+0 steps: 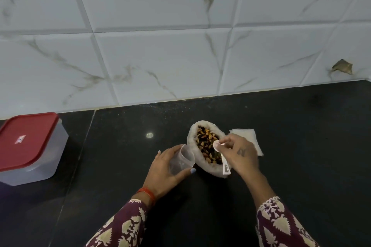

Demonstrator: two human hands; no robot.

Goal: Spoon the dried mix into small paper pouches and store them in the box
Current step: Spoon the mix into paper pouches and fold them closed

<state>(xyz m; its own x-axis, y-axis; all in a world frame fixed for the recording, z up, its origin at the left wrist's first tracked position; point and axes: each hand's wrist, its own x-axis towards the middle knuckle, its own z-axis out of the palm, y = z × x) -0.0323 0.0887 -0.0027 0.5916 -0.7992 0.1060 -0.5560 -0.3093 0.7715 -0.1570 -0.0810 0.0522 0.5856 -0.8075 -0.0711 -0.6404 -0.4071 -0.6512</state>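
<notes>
Our right hand (239,152) pinches a small white spoon (217,145) over the open bag of dried mix (206,146); our left hand (168,164) cups a small pouch (181,159), its mouth held open just beside the bag. If that thin mouth sags or the spoon tips early, we judge pieces could scatter on the dark counter (281,146). Spare pouches (249,136) lie behind our right hand. The box (30,146), lid on, stands well apart to our left.

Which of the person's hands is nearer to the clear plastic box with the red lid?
Left. The left hand, holding a small paper pouch, is closer to the box; the right hand, holding a white spoon over the mix, lies farther away.
</notes>
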